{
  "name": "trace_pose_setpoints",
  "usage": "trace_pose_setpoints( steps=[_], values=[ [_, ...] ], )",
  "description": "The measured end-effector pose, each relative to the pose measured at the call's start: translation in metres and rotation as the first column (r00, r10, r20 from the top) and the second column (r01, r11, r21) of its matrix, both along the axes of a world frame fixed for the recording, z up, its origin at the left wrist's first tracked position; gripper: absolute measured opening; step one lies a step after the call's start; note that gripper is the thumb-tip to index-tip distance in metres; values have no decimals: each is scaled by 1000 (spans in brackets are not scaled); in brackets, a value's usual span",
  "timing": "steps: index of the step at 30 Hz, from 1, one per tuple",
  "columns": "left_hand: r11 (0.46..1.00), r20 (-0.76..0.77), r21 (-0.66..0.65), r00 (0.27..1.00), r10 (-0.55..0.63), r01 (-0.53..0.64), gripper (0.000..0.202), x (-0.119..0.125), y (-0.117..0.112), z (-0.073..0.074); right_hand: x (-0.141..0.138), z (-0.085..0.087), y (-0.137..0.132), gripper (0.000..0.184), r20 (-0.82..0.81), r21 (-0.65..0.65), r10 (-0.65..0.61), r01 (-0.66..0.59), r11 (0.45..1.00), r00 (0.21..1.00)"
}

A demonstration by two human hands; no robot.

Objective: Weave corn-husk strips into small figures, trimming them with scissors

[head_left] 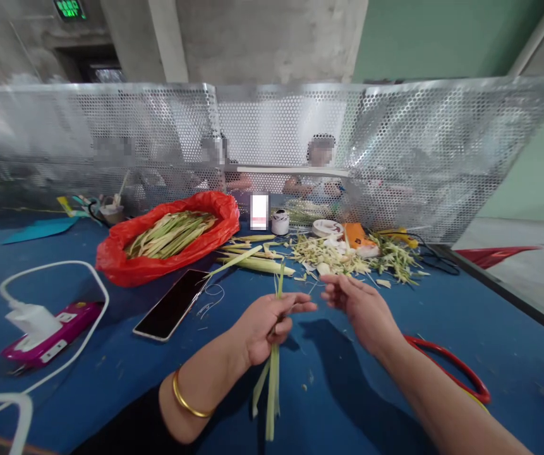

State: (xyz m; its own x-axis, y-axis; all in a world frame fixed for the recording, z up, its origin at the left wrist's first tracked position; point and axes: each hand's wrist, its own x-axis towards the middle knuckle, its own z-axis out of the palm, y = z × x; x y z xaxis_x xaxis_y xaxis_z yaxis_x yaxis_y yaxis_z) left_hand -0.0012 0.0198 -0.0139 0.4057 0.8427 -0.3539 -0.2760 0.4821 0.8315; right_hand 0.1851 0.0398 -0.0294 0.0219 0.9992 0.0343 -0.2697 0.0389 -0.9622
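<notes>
My left hand (274,322) is closed around a small bundle of pale green leaf strips (272,392). The strips' long ends hang down below the fist and a short tip sticks up above it. To the right, my right hand (359,306) is raised over the table with thumb and fingertips pinched together. A fine pale thread (313,285) shows between the two hands, near the right fingertips; its full path is too thin to follow. Behind the hands lie loose leaf strips (257,264) and a heap of trimmed scraps (312,253).
A red plastic bag (120,268) holds many leaf strips. Left are a phone (172,306) and a purple power strip (63,332) with a white cable. A lit phone (259,212), a jar (280,222) and a tape roll (327,228) stand before the perforated screen (290,114); people sit beyond.
</notes>
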Motion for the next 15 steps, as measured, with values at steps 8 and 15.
trace_pose_setpoints(
  steps=[8,15],
  values=[
    [989,-142,126,985,96,-78,20,2,-5,6,35,-14,21,21,729,338,-298,55,939,616],
    [1000,67,11,998,-19,19,70,-1,-9,16,18,9,-5,37,750,661,-644,-206,722,150]
  ],
)
